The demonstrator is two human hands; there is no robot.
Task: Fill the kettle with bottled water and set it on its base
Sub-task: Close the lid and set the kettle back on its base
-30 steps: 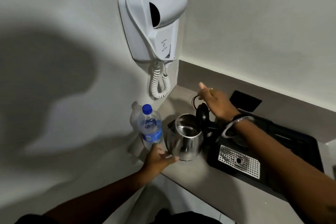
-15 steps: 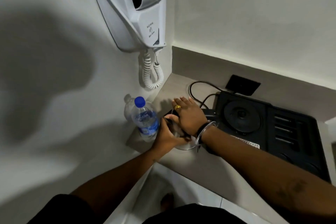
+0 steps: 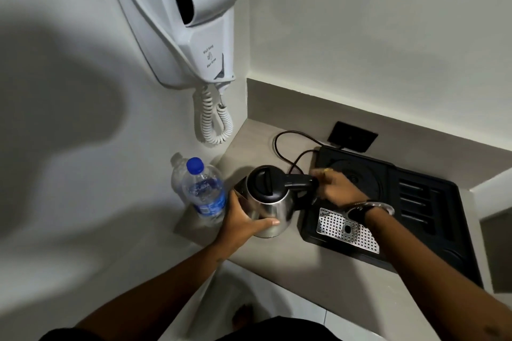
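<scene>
The table runs from the lower centre of the frame up to the right, carrying a black tray at right. Left of the tray stands the kettle, steel-bodied, its black lid shut, so it is not yet on the round base set in the tray's upper part. The polished wall looks slippery and rigid; the black handle is the safer hold, and the kettle will likely feel heavier once filled. The bottle stands capped just left of the kettle; thin plastic that probably gives under a squeeze. The left hand wraps the kettle's body. The right hand is at the handle's end, blurred, its closure unclear.
</scene>
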